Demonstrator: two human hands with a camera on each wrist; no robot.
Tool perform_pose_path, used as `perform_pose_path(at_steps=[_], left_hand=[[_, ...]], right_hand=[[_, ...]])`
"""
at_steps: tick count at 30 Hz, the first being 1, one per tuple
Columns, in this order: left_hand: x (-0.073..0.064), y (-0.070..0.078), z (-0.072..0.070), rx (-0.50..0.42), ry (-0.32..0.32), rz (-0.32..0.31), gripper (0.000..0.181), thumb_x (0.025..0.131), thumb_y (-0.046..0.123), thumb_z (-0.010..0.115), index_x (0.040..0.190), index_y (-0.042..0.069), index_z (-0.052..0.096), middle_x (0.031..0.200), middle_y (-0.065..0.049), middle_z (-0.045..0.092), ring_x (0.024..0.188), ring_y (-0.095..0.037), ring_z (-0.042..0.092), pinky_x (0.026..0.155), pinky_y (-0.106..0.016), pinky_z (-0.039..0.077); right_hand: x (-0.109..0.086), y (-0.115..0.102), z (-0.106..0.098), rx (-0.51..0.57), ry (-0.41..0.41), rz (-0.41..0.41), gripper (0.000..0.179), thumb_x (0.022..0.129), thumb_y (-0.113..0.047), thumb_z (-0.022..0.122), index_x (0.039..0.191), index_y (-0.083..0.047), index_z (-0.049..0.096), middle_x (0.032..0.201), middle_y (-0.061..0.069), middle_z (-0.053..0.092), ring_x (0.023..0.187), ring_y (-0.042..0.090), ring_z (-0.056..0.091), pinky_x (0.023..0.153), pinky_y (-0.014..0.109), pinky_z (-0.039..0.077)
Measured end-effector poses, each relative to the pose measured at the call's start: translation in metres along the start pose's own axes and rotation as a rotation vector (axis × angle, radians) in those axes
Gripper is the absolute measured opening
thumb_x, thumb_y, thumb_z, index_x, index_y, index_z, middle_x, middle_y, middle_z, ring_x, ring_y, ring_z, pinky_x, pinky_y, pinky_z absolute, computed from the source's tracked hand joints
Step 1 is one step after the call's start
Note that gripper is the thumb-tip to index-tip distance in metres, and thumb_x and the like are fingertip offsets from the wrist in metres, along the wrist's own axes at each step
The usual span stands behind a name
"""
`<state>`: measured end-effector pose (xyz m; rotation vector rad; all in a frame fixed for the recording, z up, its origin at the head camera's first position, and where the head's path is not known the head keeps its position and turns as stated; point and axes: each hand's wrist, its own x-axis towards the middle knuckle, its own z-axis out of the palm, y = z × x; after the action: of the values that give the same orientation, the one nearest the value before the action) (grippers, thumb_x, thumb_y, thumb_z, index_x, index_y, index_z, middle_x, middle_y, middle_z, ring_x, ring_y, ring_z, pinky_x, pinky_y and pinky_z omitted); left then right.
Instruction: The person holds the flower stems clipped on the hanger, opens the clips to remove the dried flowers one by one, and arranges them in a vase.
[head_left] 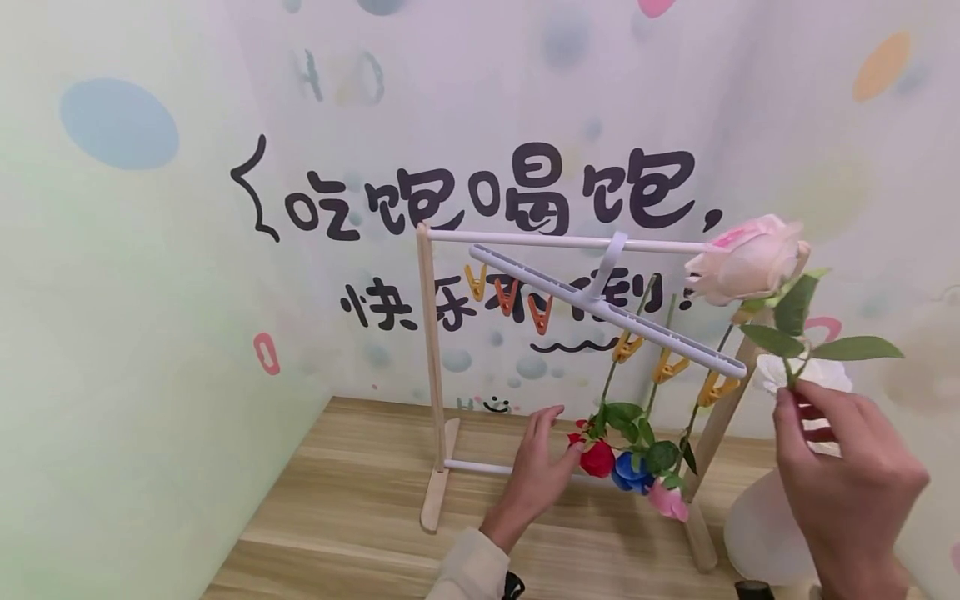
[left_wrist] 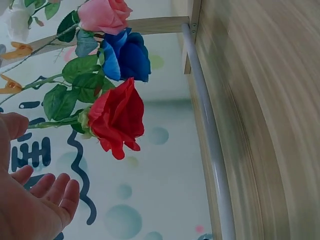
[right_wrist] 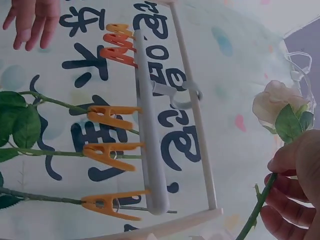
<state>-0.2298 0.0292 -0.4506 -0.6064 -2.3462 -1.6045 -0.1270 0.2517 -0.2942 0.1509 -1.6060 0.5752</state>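
Note:
My right hand [head_left: 847, 450] pinches the green stem of a pale pink rose [head_left: 750, 262], which stands upright just past the hanger's low right end. In the right wrist view the stem [right_wrist: 257, 210] runs on below the fingers. My left hand [head_left: 536, 467] is beside the hanging red rose [left_wrist: 117, 120], fingers loosely spread, holding nothing. A blue rose [left_wrist: 126, 55] and a pink rose [left_wrist: 105, 15] hang head down next to the red one. Yellow clothespins [right_wrist: 112, 156] grip their stems under the grey hanger [head_left: 615, 312], which tilts down to the right.
The hanger hooks over the white top rod [head_left: 517, 239] of a wooden rack [head_left: 433, 350]. One yellow and two orange clothespins [head_left: 540, 315] hang at its left half. A white vase [head_left: 765, 525] and white flower [head_left: 832, 373] stand behind the right hand. Printed cloth walls surround the wooden table [head_left: 330, 500].

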Motion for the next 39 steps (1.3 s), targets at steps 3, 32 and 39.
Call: perform_pose_path(at_steps=[3, 32, 39], left_hand=[[0.003, 0.001, 0.005, -0.013, -0.016, -0.017, 0.054, 0.096, 0.027, 0.063, 0.145, 0.017, 0.043, 0.143, -0.001, 0.047, 0.128, -0.021, 0.049, 0.105, -0.046, 0.044], [0.033, 0.005, 0.039, -0.091, -0.019, -0.049, 0.045, 0.098, 0.02, 0.061, 0.14, 0.014, 0.05, 0.132, -0.008, 0.06, 0.113, -0.019, 0.061, 0.095, -0.034, 0.051], [0.035, 0.004, 0.041, -0.045, -0.002, -0.003, 0.039, 0.097, 0.02, 0.061, 0.136, 0.013, 0.057, 0.111, -0.004, 0.065, 0.098, -0.011, 0.062, 0.086, -0.028, 0.052]], right_hand=[[0.006, 0.006, -0.004, 0.008, 0.037, 0.022, 0.023, 0.087, -0.013, 0.068, 0.093, 0.009, 0.074, 0.081, 0.032, 0.066, 0.085, -0.026, 0.051, 0.074, -0.005, 0.034], [0.034, 0.022, -0.007, -0.107, 0.075, 0.209, 0.029, 0.096, -0.019, 0.063, 0.111, 0.004, 0.072, 0.099, -0.032, 0.058, 0.092, -0.021, 0.049, 0.082, 0.001, 0.039], [0.023, 0.044, -0.008, -0.117, 0.017, 0.217, 0.029, 0.093, -0.019, 0.065, 0.105, 0.006, 0.073, 0.096, -0.026, 0.063, 0.089, -0.023, 0.051, 0.075, -0.003, 0.039]])
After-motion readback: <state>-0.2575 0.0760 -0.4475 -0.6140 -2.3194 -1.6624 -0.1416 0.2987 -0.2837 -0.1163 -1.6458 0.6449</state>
